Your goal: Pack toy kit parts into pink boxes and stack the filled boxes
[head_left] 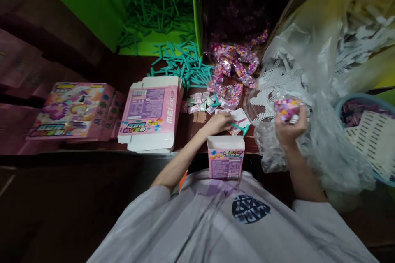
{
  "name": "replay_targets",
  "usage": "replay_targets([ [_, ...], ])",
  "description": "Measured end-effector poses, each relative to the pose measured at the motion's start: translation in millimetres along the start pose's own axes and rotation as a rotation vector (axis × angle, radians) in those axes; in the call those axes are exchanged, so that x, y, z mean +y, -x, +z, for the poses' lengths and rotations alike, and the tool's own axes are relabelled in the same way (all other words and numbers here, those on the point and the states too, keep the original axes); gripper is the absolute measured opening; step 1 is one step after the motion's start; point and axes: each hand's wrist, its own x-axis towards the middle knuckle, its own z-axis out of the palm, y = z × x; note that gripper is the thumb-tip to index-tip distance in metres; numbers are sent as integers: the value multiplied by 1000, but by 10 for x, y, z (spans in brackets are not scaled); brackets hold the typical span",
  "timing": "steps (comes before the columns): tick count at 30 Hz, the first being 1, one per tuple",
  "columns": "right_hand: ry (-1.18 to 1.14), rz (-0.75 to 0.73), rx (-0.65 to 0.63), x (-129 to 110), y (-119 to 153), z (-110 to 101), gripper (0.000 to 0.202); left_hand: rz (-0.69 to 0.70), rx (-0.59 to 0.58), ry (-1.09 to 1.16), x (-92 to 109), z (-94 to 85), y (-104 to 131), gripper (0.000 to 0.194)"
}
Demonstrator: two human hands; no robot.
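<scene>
Right hand (pixel 291 127): fingers curled round a bag of beads (pixel 286 108), raised at the near side of white mesh pieces (pixel 280 78). Left hand (pixel 219 123): fingers bent down at paper cards (pixel 242 117) and a green tool (pixel 246 129); cannot tell whether gripped. Open box (pixel 226 164) upright between forearms, by front edge of table (pixel 191 127). Room: tabletop strip between left forearm and flat boxes (pixel 148 115)
</scene>
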Motion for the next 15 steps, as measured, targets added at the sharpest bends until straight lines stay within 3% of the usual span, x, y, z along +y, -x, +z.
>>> replay_targets([
  [3,-76,96,292,79,20,-44,59,-27,204,-69,-64,-117,16,19],
  [6,-153,151,474,130,73,-3,58,-145,280,-24,-114,-187,94,20],
  [9,-196,191,412,85,175,14,54,-181,279,89,-119,-175,264,16],
  [11,-225,206,345,18,251,-5,53,-154,270,150,-118,-137,399,25],
  [13,-273,206,311,-47,309,-27,53,-179,268,111,-134,-88,507,36],
  [15,-324,223,276,-86,344,-30,52,-234,249,12,-171,-30,558,32],
])
